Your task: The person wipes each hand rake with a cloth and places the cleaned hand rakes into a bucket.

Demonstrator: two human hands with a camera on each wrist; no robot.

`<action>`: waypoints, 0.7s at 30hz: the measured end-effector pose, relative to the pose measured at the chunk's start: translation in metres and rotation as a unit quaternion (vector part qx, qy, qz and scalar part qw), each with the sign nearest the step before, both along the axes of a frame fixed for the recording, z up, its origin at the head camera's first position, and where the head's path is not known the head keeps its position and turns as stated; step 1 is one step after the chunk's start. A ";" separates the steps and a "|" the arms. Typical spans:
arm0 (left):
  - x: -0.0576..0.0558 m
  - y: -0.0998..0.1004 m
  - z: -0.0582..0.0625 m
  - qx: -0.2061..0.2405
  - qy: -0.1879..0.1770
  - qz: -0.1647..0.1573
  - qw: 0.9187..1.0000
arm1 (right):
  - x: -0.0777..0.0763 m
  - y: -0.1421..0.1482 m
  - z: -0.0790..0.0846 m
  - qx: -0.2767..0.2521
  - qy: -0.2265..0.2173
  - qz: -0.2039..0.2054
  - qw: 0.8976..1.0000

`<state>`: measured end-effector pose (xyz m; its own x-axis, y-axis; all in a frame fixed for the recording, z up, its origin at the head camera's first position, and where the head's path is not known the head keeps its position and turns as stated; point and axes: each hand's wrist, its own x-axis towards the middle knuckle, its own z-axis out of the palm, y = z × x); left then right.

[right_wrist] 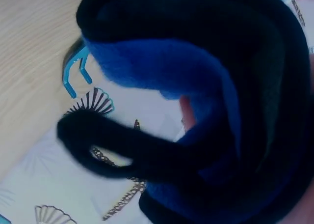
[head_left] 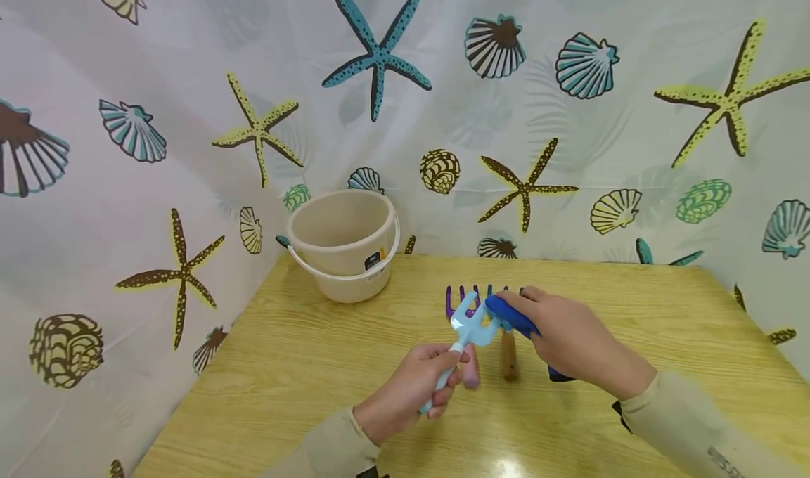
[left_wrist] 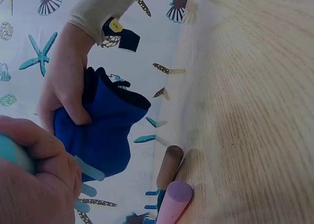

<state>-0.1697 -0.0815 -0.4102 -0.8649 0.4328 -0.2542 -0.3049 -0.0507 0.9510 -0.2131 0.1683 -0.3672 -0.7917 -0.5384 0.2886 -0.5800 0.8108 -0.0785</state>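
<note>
My left hand (head_left: 411, 383) grips the handle of a light blue hand fork (head_left: 465, 332), its tines pointing up and away. With my right hand (head_left: 569, 334) I hold a bunched blue cloth (head_left: 511, 315) against the fork's right-hand tines. The left wrist view shows the cloth (left_wrist: 103, 130) folded, with a dark edge and a loop, beside the fork's pale tines (left_wrist: 91, 169). It fills most of the right wrist view, where its dark edging (right_wrist: 113, 140) is close to the camera. The cloth and fingers hide part of the fork head.
Behind the hands lie a purple fork with a pink handle (head_left: 470, 372) and a teal fork with a wooden handle (head_left: 509, 358). A dark blue handle end (head_left: 560, 375) shows under the right wrist. A cream bucket (head_left: 342, 253) stands back left on the wooden table (head_left: 297, 372), before a shell-patterned curtain (head_left: 443, 105).
</note>
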 end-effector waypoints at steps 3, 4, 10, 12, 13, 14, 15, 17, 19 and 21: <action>0.000 0.002 0.001 0.002 -0.002 -0.009 1.000 | -0.001 -0.005 -0.001 0.003 -0.006 -0.019 1.000; 0.000 0.003 0.002 0.002 -0.002 -0.012 1.000 | -0.003 -0.005 -0.001 0.001 -0.014 -0.024 1.000; 0.002 0.003 0.003 0.002 -0.002 -0.008 1.000 | -0.022 -0.006 -0.004 -0.022 -0.087 -0.036 0.995; 0.002 0.002 0.004 0.002 0.001 -0.008 1.000 | -0.027 -0.005 -0.003 -0.033 -0.124 -0.035 0.991; 0.002 0.001 0.004 0.002 0.001 -0.010 1.000 | -0.028 -0.005 -0.002 -0.039 -0.141 -0.035 0.989; 0.002 0.001 0.005 0.003 0.003 -0.011 1.000 | -0.029 -0.004 0.000 -0.046 -0.156 -0.035 0.986; 0.001 0.001 0.005 0.006 0.004 -0.012 1.000 | -0.029 -0.003 0.002 -0.052 -0.165 -0.033 0.984; 0.001 0.000 0.007 0.010 0.005 -0.012 1.000 | -0.025 -0.001 0.008 -0.058 -0.165 -0.031 0.984; -0.001 -0.001 0.008 0.011 0.004 -0.005 1.000 | -0.017 -0.002 0.013 -0.052 -0.127 -0.030 0.990; -0.003 -0.001 0.010 0.012 0.005 0.006 1.000 | -0.009 -0.005 0.019 -0.036 -0.080 -0.032 0.996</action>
<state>-0.1722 -0.0830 -0.4006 -0.8727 0.4277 -0.2354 -0.2949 -0.0776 0.9524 -0.2221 0.1630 -0.3485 -0.8631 -0.4671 0.1921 -0.5020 0.8349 -0.2255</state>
